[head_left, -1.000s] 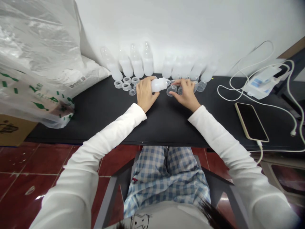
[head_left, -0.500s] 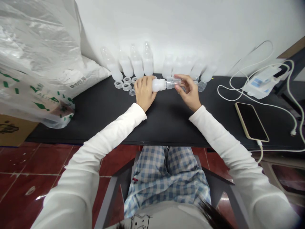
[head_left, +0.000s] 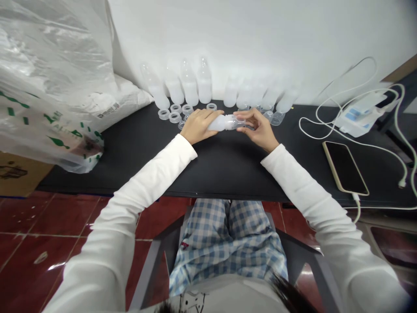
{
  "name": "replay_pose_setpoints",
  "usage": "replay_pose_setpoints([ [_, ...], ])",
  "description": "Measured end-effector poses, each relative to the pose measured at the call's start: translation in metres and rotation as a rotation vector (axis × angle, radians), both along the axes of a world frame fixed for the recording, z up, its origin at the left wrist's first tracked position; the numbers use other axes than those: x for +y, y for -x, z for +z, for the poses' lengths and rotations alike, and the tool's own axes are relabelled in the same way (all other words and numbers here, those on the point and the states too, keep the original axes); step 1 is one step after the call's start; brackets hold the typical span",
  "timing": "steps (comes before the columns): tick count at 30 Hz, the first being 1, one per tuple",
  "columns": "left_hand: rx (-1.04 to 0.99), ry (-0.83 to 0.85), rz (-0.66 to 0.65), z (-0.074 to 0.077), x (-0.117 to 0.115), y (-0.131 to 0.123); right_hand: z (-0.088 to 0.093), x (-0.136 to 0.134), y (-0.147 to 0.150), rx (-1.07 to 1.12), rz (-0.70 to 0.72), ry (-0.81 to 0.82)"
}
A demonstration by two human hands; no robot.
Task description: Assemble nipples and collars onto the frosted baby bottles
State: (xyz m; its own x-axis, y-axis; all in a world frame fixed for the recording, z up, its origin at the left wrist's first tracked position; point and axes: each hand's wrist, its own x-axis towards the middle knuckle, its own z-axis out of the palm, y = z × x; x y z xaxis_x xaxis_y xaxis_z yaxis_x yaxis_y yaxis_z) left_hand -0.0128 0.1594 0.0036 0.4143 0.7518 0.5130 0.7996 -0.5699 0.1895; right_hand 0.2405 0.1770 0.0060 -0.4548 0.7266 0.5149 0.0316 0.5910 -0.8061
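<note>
My left hand (head_left: 199,125) is wrapped around the body of a translucent white plastic bottle (head_left: 217,123), which lies sideways above the black table. A clear tapered cap (head_left: 239,123) covers the bottle's neck end, and the fingers of my right hand (head_left: 259,128) are closed on it. Behind my left hand, several white bottles with clear domed caps (head_left: 204,80) stand against the wall, with several clear rings (head_left: 163,114) in front of them. Beyond my right hand stand several bottles without tall caps (head_left: 230,95). A clear cap (head_left: 278,118) sits beside them.
Plastic bags (head_left: 65,139) and a cardboard box (head_left: 22,174) are at the left. On the right, a phone (head_left: 345,168) lies plugged into a cable, near a white power strip (head_left: 360,115) with looping cords. A white wall rises behind the black table (head_left: 224,174).
The clear cap has moved left over the bottle's neck, with my right hand on it. The bottle has come slightly nearer to me, and a ring behind it now shows.
</note>
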Motion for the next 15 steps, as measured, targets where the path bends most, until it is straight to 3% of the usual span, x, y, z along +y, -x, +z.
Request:
replay_pose_setpoints([
  [8,-0.150,0.121,-0.149,0.003,-0.001,0.007,-0.002,-0.005,0.002,0.000,-0.004,0.038],
  [15,-0.292,0.178,-0.157,0.005,-0.004,-0.001,0.008,-0.009,0.002,-0.175,-0.111,-0.263],
])
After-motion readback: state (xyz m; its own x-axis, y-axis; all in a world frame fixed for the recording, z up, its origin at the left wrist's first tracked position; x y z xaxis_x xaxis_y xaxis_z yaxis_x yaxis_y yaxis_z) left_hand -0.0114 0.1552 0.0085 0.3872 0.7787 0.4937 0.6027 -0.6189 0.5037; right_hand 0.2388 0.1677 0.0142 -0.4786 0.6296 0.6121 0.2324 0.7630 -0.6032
